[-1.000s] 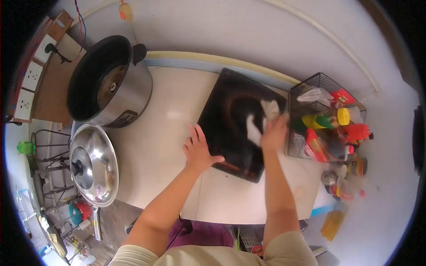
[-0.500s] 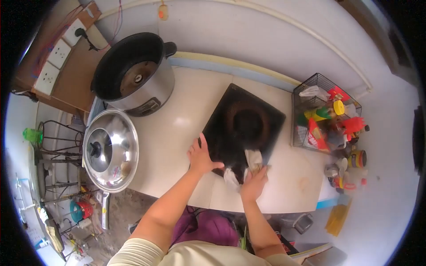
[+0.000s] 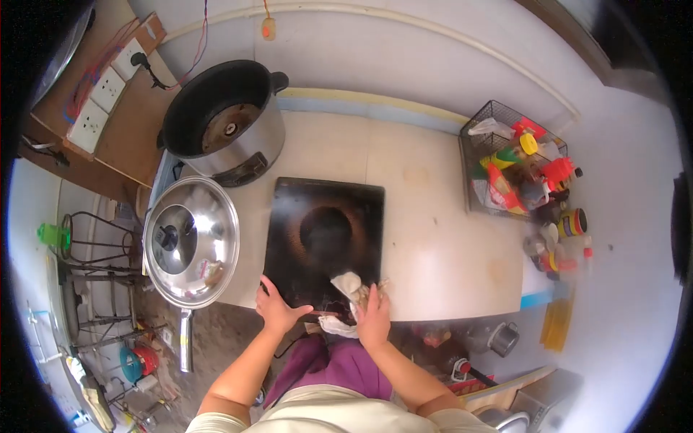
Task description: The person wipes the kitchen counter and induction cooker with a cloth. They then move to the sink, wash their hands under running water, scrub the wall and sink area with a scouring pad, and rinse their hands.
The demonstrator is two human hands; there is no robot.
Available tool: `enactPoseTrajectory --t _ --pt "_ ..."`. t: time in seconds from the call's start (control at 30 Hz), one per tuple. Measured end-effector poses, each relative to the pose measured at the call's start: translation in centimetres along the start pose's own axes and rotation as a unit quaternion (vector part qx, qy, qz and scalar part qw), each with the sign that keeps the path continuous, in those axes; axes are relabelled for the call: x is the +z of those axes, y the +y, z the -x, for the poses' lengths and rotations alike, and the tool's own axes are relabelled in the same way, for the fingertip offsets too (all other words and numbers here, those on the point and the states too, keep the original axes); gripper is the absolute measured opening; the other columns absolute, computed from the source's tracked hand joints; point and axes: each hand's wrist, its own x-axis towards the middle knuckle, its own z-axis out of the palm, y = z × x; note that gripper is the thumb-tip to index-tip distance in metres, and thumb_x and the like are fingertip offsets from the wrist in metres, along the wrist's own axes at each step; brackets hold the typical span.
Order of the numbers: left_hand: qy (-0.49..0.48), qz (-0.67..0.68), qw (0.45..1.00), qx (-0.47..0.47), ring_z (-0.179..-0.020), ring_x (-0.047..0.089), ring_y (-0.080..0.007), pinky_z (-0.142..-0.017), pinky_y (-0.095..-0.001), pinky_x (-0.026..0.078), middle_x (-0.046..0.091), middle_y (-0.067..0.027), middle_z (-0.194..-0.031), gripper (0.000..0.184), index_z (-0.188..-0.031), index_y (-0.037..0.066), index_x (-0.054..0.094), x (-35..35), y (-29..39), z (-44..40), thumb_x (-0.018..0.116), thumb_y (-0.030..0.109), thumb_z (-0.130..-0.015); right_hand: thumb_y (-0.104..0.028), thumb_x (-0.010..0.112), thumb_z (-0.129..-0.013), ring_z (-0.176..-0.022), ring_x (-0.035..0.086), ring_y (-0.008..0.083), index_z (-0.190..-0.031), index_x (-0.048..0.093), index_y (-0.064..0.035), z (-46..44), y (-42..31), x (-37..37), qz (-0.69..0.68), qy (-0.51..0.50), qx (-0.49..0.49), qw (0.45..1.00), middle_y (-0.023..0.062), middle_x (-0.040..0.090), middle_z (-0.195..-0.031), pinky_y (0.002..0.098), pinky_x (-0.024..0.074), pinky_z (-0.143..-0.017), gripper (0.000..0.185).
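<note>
A black induction cooktop [image 3: 296,252] with a brown scorched ring lies near the front edge of the pale counter. My left hand [image 3: 278,309] grips its front left corner, fingers along the side and thumb over the front edge. At the front right corner, my right hand [image 3: 373,317] is closed on a whitish cloth [image 3: 348,283]. Part of this cloth is bunched on the cooktop's surface, and another part hangs over its front edge. Whether my right fingers also grip the cooktop underneath is hidden.
Left of the cooktop stands a pan with a shiny domed lid [image 3: 209,249], its handle jutting past the counter. A large open cooker [image 3: 253,144] is behind it. A wire basket [image 3: 473,169] of sauces and packets stands at the right, beside several jars [image 3: 574,222].
The cooktop has moved left and closer to me, turning from a slant to nearly square with the counter. Both hands and the cloth have moved with it. The camera view has shifted slightly.
</note>
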Motion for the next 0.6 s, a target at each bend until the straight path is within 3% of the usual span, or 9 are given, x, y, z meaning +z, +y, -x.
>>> enactPoseTrajectory --t 0.1,0.2,0.27,0.3,0.4,0.43,0.6 --pt "0.018 0.003 1.0 0.007 -0.129 0.021 -0.0462 -0.106 -0.0518 0.019 0.016 -0.0318 -0.141 0.131 -0.143 0.0 0.003 0.2 -0.8 0.3 0.086 0.042 -0.051 -0.019 0.065 -0.079 -0.113 0.044 0.0437 -0.139 0.03 -0.0106 -0.9 -0.1 -1.5 -0.035 -0.053 0.0 0.998 0.026 0.039 -0.128 0.0432 0.0413 -0.093 0.07" --pt "0.047 -0.028 0.993 0.104 -0.131 0.017 -0.0469 -0.106 -0.0522 0.017 0.012 -0.0315 -0.143 0.121 -0.142 0.0 0.009 0.0 0.3 0.2 0.085 0.034 -0.054 -0.018 0.064 -0.08 -0.115 0.043 0.042 -0.139 0.031 -0.0109 -3.2 4.7 -2.1 0.007 0.061 -0.047 0.997 0.024 0.04 -0.129 0.0447 0.0387 -0.096 0.068" --pt "0.062 -0.044 0.982 0.175 -0.132 0.015 -0.0475 -0.106 -0.0525 0.016 0.009 -0.0308 -0.145 0.113 -0.142 0.0 0.014 -1.1 2.3 -0.1 0.083 0.029 -0.057 -0.017 0.06 -0.082 -0.122 0.038 0.0409 -0.139 0.03 -0.0078 -5.0 7.5 -3.3 0.068 0.141 0.017 0.988 0.0234 0.037 -0.133 0.0479 0.031 -0.102 0.065" --pt "0.062 -0.041 0.977 0.202 -0.133 0.013 -0.0468 -0.107 -0.0522 0.015 0.007 -0.0286 -0.146 0.104 -0.142 0.002 0.016 -1.0 3.2 -0.5 0.079 0.025 -0.062 -0.027 0.062 -0.081 -0.129 0.025 0.0459 -0.138 0.028 -0.0027 -5.9 8.0 -3.4 0.109 0.136 0.023 0.984 0.0269 0.029 -0.139 0.0546 0.0186 -0.107 0.07" --pt "0.058 -0.032 0.959 0.276 -0.133 0.013 -0.047 -0.106 -0.0534 0.015 0.009 -0.0292 -0.146 0.1 -0.142 0.002 0.018 0.4 6.5 -2.7 0.077 0.026 -0.065 -0.041 0.064 -0.077 -0.131 0.014 0.0523 -0.138 0.026 0.0012 -8.1 7.1 -1.3 0.208 0.102 0.1 0.968 0.0312 0.019 -0.142 0.0584 0.01 -0.107 0.083" --pt "0.038 -0.028 0.962 0.269 -0.133 0.014 -0.0476 -0.106 -0.0539 0.015 0.01 -0.0295 -0.146 0.094 -0.141 0.002 0.021 0.5 8.2 -3.6 0.075 0.027 -0.068 -0.053 0.063 -0.073 -0.129 0.011 0.0562 -0.139 0.025 0.0023 -9.6 7.3 -0.9 0.237 0.098 0.115 0.96 0.0341 0.015 -0.142 0.0609 0.0065 -0.107 0.094" --pt "0.105 -0.039 0.947 0.302 -0.131 0.018 -0.048 -0.105 -0.0554 0.018 0.017 -0.0295 -0.144 0.079 -0.139 0.0 0.027 0.2 15.4 -13.0 0.067 0.029 -0.077 -0.056 0.059 -0.075 -0.131 0.014 0.0524 -0.139 0.026 0.0024 -20.5 8.8 -3.9 0.239 0.122 0.02 0.963 0.0329 0.019 -0.142 0.0589 0.0084 -0.107 0.092"
